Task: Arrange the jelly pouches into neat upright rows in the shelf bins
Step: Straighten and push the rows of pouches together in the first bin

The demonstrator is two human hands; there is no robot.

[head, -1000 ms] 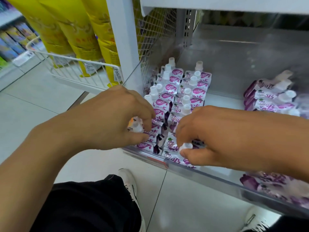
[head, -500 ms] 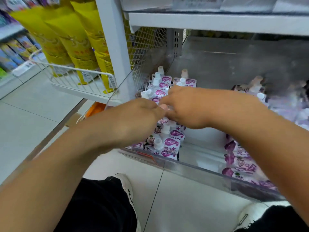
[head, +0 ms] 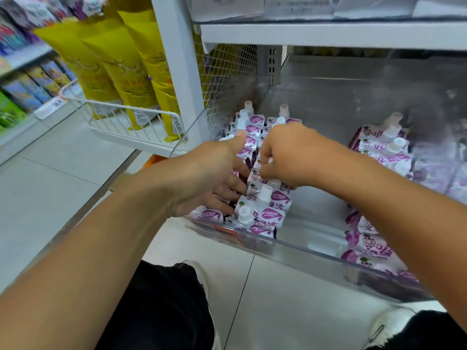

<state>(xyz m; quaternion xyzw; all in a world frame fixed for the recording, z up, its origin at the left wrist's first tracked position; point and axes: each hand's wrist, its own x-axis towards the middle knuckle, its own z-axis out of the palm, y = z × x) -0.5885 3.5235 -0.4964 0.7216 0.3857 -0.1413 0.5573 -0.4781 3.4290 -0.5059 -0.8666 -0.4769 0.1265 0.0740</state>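
Purple-and-white jelly pouches (head: 270, 213) with white caps stand in two upright rows at the left end of a clear plastic shelf bin (head: 303, 251). My left hand (head: 207, 178) lies over the left row, fingers spread and reaching into the gap between the rows, thumb up by the far caps. My right hand (head: 285, 155) is curled over the middle of the right row, fingertips pinching the top of a pouch there. More of the same pouches lie in loose piles at the bin's right, at the back (head: 379, 145) and the front (head: 366, 246).
A white shelf post (head: 182, 72) and wire mesh side panel (head: 227, 79) stand just left of the bin. Yellow bags (head: 131, 72) hang in a white wire basket (head: 121, 122) further left. A shelf board (head: 328, 34) is overhead. The bin floor shows between the rows and the right piles.
Both hands moved from the front pouches back to the middle of the rows. My left hand's fingers have spread out flat. The view has tilted up slightly.
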